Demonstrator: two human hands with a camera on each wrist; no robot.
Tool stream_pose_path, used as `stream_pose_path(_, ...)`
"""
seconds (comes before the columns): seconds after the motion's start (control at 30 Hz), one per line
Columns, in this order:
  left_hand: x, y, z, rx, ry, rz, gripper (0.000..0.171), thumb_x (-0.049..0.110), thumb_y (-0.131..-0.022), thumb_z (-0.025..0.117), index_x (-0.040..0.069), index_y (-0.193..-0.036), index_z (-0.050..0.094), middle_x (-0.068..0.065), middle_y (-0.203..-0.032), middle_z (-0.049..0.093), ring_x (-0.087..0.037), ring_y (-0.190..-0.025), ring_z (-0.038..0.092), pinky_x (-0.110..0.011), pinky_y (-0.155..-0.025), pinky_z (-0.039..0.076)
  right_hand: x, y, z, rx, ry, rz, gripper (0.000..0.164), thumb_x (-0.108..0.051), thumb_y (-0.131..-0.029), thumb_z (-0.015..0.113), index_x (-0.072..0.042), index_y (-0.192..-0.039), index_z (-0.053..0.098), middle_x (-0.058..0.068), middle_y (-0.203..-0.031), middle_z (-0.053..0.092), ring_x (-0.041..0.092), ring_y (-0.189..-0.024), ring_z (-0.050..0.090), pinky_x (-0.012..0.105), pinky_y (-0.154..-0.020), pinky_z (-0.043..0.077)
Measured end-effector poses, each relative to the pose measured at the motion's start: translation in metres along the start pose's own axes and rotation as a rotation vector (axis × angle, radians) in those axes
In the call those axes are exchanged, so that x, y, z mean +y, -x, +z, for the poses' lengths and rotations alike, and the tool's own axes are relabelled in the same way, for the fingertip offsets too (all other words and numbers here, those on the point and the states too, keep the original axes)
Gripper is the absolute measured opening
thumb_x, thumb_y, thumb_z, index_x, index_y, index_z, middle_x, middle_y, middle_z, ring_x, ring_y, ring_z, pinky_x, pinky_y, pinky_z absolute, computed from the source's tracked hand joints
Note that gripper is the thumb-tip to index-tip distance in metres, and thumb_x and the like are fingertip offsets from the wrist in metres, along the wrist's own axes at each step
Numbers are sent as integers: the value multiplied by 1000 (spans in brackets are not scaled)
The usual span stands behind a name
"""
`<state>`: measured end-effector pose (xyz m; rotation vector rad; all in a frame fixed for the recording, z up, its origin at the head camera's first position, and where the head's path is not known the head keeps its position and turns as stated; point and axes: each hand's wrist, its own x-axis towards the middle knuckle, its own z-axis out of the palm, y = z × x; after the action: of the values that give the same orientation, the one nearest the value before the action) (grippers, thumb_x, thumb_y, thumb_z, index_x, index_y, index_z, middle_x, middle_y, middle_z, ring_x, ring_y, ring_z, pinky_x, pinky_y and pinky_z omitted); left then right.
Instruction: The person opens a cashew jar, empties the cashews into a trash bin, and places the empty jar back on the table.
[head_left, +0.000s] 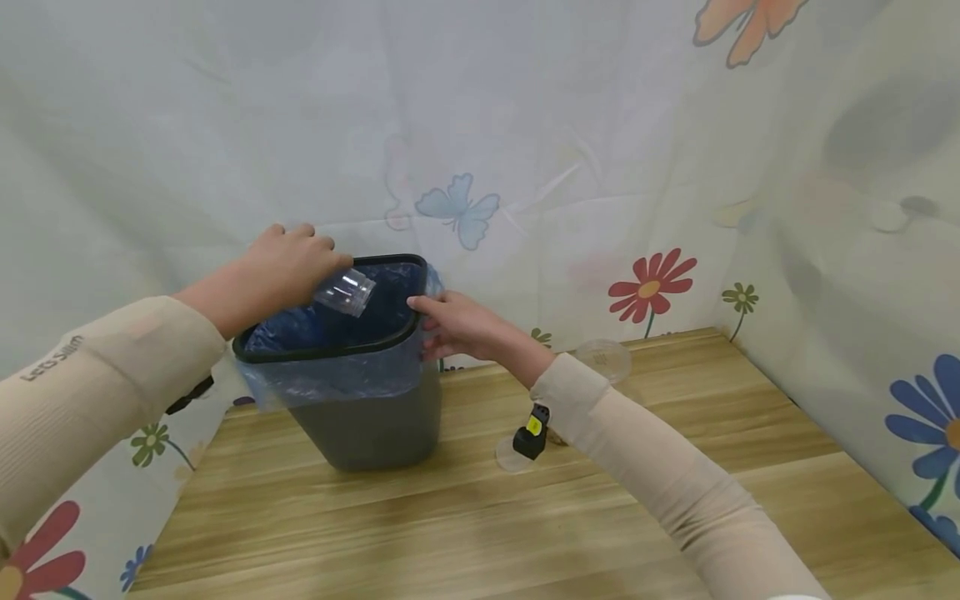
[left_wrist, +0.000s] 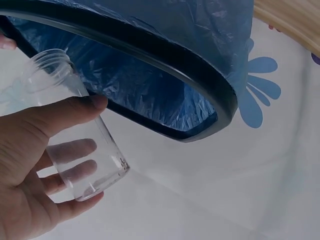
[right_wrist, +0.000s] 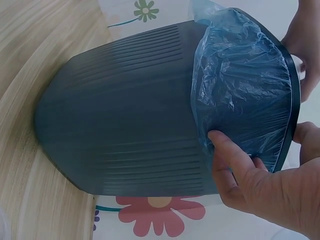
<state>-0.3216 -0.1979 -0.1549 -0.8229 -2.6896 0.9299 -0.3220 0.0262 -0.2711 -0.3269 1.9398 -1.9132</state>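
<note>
A dark grey trash bin stands upright at the left of the table, lined with a thin blue bag folded over its black rim. Above the opening, my left hand grips a clear jar, tilted with its mouth pointing down into the bin. No lid is on the jar; in the left wrist view, small dark specks show at its base. My right hand holds the bin's right rim, thumb over the top and fingers against the bag outside, as the right wrist view shows.
A clear round plastic piece is at the table's back edge, behind my right forearm. Another flat clear disc lies on the wooden table, partly hidden by the black wrist camera. Flower-printed cloth hangs behind and beside the table.
</note>
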Motion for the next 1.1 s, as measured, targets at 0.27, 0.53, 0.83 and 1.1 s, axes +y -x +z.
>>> stream_pose_path(0.27, -5, 7, 1, -21, 143, -29, 68, 16, -75, 92, 6, -134, 60, -18, -118, 65, -44, -105, 60, -61, -77, 53, -1, -8, -3, -3, 12, 3, 69, -34, -108, 52, -3, -160, 19, 27, -150, 38, 28, -89, 56, 51, -95, 54)
stream_pose_path(0.53, -11, 14, 4, -34, 175, -67, 71, 24, -78, 90, 4, -137, 56, -17, -117, 65, -39, -101, 63, -61, -73, 52, 1, -10, -5, -8, 80, -4, 70, -39, -107, 51, -3, -159, 20, 25, -150, 41, 27, -93, 64, 42, -85, 58)
stream_pose_path(0.83, -10, 24, 3, -10, 328, -155, 70, 35, -83, 85, 3, -138, 54, -21, -118, 67, -34, -93, 66, -50, -64, 54, 1, -8, -6, -19, 97, -14, 67, -39, -108, 49, -3, -158, 23, 23, -147, 42, 28, -94, 66, 35, -66, 51)
stream_pose_path(1.1, -1, 32, -4, 59, 567, -238, 76, 51, -85, 79, 0, -135, 53, -24, -116, 66, -30, -85, 68, -51, -70, 55, 2, -7, -8, -34, 114, -24, 68, -42, -108, 48, -5, -159, 23, 24, -146, 45, 33, -104, 67, 37, -70, 53)
